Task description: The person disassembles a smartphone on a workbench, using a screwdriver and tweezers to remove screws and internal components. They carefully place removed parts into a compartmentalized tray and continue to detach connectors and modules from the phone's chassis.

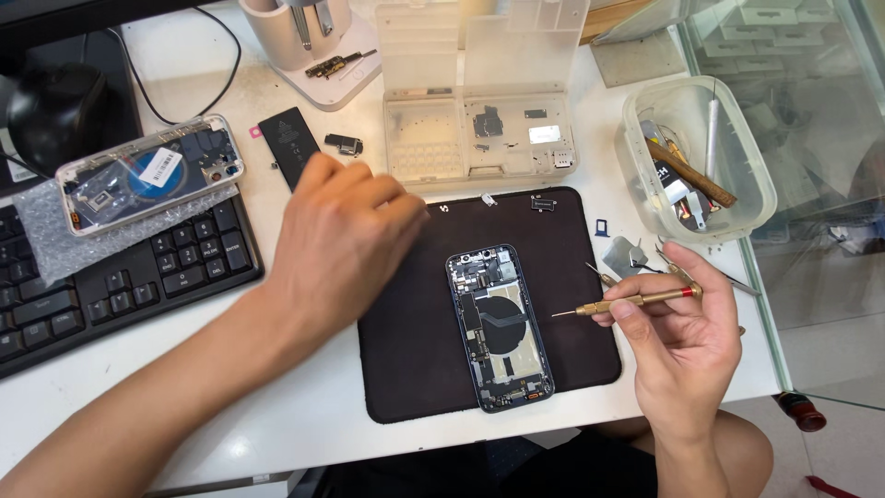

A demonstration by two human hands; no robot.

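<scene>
Centrally, an opened dark-blue smartphone with its back off (500, 327) lies lengthwise on a black rectangular work mat (406, 369), circuit boards and a round black coil exposed, nothing touching it. Right hand (682, 341) hovers just beside the phone's right edge; its grip is closed on a slim brass-coloured precision screwdriver with a red band (636, 301), held level, tip pointing left toward the phone but apart from it. Left hand (341, 240) hangs over the mat's upper-left corner, back of the hand up, fingers curled downward; cannot tell whether the grip holds anything, as the fingertips are hidden.

Two small metal parts (544, 203) sit at the mat's top edge. Beyond the mat, an open clear plastic parts box with small compartments (479, 138) stands with its lid up. Left of it, a flat black rectangular battery (288, 140) lies on the white table (277, 415), partly behind the left hand. Farther left, a second phone housing with a clear frame (147, 175) rests on bubble wrap over a black keyboard (111, 286). To the right, a clear round plastic tub of tools (701, 157) stands near the table edge, metal tweezers (636, 263) lying between it and the right hand.
</scene>
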